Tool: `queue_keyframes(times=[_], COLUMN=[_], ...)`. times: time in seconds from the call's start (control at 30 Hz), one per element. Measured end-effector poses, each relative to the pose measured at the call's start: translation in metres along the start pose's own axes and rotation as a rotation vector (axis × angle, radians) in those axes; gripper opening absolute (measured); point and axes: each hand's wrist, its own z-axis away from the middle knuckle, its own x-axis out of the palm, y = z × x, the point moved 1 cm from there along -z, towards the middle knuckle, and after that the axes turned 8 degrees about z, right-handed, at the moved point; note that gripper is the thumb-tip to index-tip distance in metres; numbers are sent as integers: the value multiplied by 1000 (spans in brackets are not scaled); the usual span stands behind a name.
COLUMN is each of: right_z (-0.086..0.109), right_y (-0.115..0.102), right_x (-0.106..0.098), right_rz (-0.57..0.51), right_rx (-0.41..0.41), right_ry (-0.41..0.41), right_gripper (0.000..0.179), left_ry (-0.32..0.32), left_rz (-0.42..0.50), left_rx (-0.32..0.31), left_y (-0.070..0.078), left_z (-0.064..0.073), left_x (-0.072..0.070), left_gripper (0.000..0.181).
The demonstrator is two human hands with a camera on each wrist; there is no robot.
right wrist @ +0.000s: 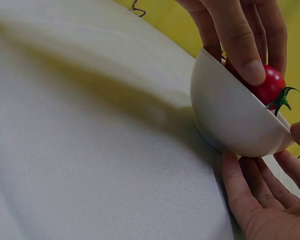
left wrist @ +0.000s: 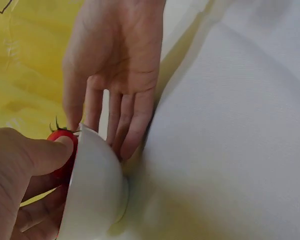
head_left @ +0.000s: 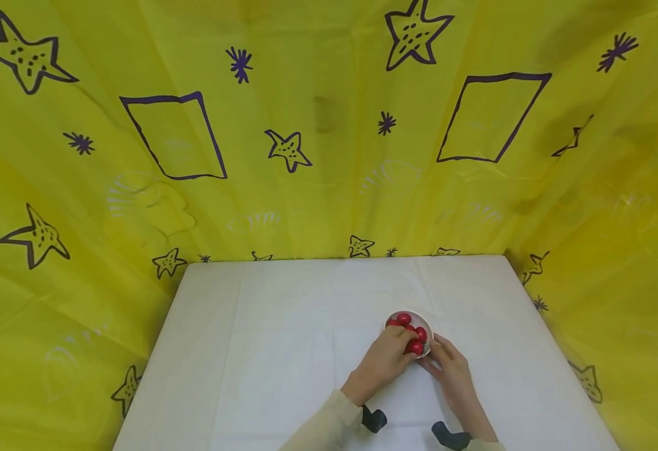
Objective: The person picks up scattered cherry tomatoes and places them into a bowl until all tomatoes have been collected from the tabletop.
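Note:
A small white bowl (head_left: 431, 328) holding several red cherry tomatoes (head_left: 404, 318) rests on the white-covered table, right of its middle. My left hand (head_left: 386, 357) reaches over the bowl's near left side, thumb and fingers pinching a cherry tomato (left wrist: 64, 150) at the rim. That tomato shows a green stem in the right wrist view, where the left thumb presses against it. From the right, my right hand (head_left: 452, 369) holds the bowl, thumb at the rim and fingers under its outer side. Fingers of the left hand partly cover the other tomatoes.
The white tablecloth (head_left: 283, 338) spreads around the bowl, with faint fold lines. Yellow curtains (head_left: 317, 207) printed with dark starfish and frames stand behind the table and along both sides. Dark straps (head_left: 374, 419) show at the wrists.

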Motion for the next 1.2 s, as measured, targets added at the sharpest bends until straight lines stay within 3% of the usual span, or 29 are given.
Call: queue_keyframes(times=[0.3, 0.53, 0.8, 1.03, 1.2], right_z=[0, 1, 0, 0, 2], right_y=[-2, -2, -3, -2, -4], right_x=[1, 0, 0, -8, -16], right_rz=[-1, -4, -21, 9, 106], right_rx=[2, -7, -18, -23, -38], right_ry=[-1, 7, 2, -30, -7], right_gripper=[62, 61, 63, 63, 60], left_ry=[89, 44, -1, 31, 63], left_rz=[-63, -61, -44, 44, 146], left_rx=[-47, -71, -57, -32, -58], left_y=[3, 4, 0, -12, -38], left_z=[0, -3, -4, 2, 21], left_x=[7, 6, 5, -5, -23], left_gripper=[25, 28, 29, 22, 19])
